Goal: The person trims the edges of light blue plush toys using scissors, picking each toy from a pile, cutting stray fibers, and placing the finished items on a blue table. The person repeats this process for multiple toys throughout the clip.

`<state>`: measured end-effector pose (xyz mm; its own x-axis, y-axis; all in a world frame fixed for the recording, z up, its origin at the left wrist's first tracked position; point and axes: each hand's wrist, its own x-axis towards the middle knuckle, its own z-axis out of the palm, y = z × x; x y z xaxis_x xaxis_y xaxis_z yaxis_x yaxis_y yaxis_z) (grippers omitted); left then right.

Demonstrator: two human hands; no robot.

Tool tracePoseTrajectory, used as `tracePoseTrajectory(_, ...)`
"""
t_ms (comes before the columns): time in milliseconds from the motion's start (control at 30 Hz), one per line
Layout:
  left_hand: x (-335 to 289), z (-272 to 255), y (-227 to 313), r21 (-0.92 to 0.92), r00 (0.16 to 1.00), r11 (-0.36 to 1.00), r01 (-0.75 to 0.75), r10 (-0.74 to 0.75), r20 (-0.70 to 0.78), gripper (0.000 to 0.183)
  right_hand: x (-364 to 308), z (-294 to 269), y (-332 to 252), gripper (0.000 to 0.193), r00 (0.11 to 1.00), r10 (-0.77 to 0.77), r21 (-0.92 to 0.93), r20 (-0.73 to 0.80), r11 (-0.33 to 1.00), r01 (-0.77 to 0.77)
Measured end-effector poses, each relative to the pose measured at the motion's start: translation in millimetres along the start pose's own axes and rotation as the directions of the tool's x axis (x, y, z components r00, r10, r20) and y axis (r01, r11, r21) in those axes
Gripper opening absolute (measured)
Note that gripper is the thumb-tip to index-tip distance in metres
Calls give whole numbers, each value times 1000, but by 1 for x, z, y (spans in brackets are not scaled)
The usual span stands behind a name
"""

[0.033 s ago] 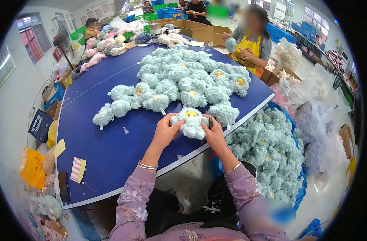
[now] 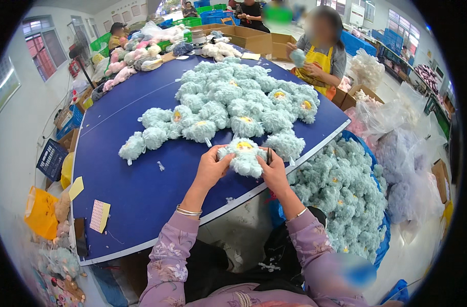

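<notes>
A fluffy pale-blue plush toy (image 2: 246,165) with a yellow-and-skin-toned face patch is held between my two hands, just above the near edge of the blue table (image 2: 136,204). My left hand (image 2: 211,166) grips its left side, thumb on top. On the other side, my right hand (image 2: 274,173) pinches the toy. A slim dark tool (image 2: 268,155) also sticks up from the right hand; its kind is not clear. Beyond my hands lies a heap of similar plush toys (image 2: 213,113), several with face patches showing and white loops attached.
At right, a big blue-lined container (image 2: 341,199) is full of the same plush. A person in a yellow apron (image 2: 318,64) handles a pale-blue piece across the table. Mixed plush (image 2: 136,51) is piled at far left. A dotted sheet (image 2: 99,216) lies near the left edge.
My hands and the plush toy stay in nearly the same place. The person across the table has moved their pale-blue piece slightly to the right.
</notes>
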<state>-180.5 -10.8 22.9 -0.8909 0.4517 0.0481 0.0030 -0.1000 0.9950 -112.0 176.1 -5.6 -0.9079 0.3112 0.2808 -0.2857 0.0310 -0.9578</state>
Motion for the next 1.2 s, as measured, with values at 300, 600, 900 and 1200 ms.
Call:
tracePoseTrajectory(300, -4, 1, -5, 110, 986, 980, -168, 168, 5, 15, -3, -7, -13, 14, 981, 190, 83, 33, 978, -192)
tracePoseTrajectory(600, -5, 2, 0, -141, 993, 984, -112, 107, -47, 10, 1, 2, -13, 18, 962, 266, 378, 67, 885, -272)
tracePoseTrajectory(900, -4, 12, -9, 226, 938, 944, -240, 285, -195, 13, -2, -1, -24, 24, 985, 172, 161, -15, 973, -167)
tracePoseTrajectory(1200, 0, 13, -21, 314, 963, 931, -186, 236, -128, 18, -3, 12, -21, 28, 998, 57, -57, -13, 997, -58)
